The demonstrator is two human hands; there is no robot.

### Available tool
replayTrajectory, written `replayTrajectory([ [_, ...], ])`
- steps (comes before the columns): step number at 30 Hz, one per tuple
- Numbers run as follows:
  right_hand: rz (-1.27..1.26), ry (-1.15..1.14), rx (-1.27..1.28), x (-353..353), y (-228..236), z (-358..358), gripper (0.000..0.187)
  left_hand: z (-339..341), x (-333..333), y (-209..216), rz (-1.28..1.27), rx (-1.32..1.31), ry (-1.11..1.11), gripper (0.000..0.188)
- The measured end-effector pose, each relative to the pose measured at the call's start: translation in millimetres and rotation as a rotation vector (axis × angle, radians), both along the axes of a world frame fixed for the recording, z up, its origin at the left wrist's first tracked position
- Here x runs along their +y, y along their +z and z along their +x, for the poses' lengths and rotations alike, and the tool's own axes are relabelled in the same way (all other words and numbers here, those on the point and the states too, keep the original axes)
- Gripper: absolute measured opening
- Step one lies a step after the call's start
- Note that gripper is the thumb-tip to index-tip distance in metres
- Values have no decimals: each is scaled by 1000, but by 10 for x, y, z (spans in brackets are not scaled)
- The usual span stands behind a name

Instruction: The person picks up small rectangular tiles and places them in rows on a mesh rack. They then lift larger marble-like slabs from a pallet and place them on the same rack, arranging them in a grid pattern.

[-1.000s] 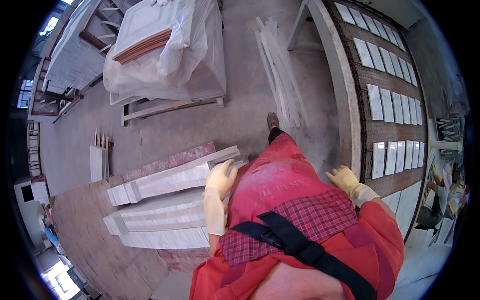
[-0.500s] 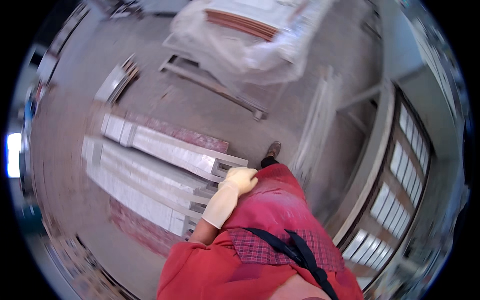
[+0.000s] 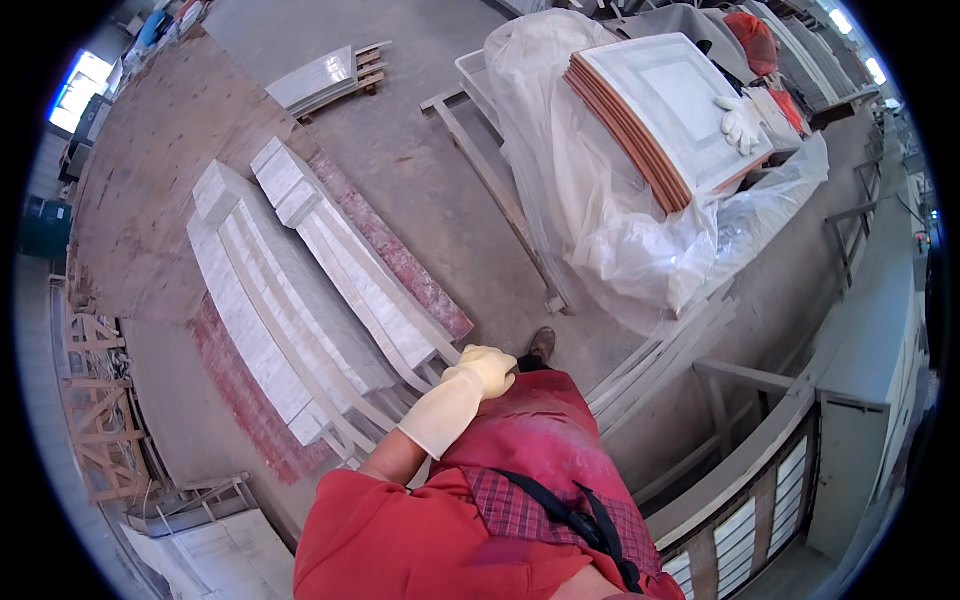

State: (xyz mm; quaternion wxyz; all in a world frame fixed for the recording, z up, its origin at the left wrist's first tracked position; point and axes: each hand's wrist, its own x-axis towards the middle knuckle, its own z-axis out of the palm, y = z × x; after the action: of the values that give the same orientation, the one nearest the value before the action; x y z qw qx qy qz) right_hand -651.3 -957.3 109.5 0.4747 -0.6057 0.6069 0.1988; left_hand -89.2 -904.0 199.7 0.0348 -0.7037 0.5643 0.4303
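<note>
A cream rubber glove covers my left hand (image 3: 480, 372), which hangs in front of my red apron (image 3: 540, 425) beside the ends of the pale slabs. Its fingers are curled in, and the palm side is hidden, so I cannot make out what they hold, if anything. Below and left of it, long white-grey stone strips (image 3: 285, 290) lie in stacked rows on a reddish dusty board (image 3: 400, 255). No contact between the hand and the strips is plain. My right hand is not in view.
Ahead to the right, clear plastic sheeting (image 3: 570, 200) surrounds a stack of white panels with brown edges (image 3: 670, 75); a white glove (image 3: 740, 125) lies on it. A metal-framed machine (image 3: 780, 440) stands at right. Small slabs on a pallet (image 3: 325, 80) sit farther off.
My view has swung to the right, bringing the plastic-wrapped stack and the white glove on it more fully into sight. My left hand stays curled near the apron, and the shoe remains ahead.
</note>
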Motion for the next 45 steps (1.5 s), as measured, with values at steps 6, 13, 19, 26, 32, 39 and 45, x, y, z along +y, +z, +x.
replayTrajectory([
  [6,71,-188,-194,-761,-440,-237,57,216,-675,5,-97,-29,153,42],
  [13,137,-197,-120,-1708,-266,575,56,325,-751,77,-32,78,309,40],
  [19,193,4,-69,-2365,-132,1401,55,743,-602,29,-75,107,539,44],
  [26,168,66,1,-2990,53,2340,54,2063,-1182,117,-87,115,515,44],
  [32,127,60,103,-3370,311,3534,53,3720,-1896,227,-141,-9,365,38],
  [39,114,28,131,-3761,613,4990,52,5403,-1789,554,-201,-80,560,42],
  [45,77,25,53,-4243,480,6505,52,6259,-1773,561,-31,-31,637,45],
])
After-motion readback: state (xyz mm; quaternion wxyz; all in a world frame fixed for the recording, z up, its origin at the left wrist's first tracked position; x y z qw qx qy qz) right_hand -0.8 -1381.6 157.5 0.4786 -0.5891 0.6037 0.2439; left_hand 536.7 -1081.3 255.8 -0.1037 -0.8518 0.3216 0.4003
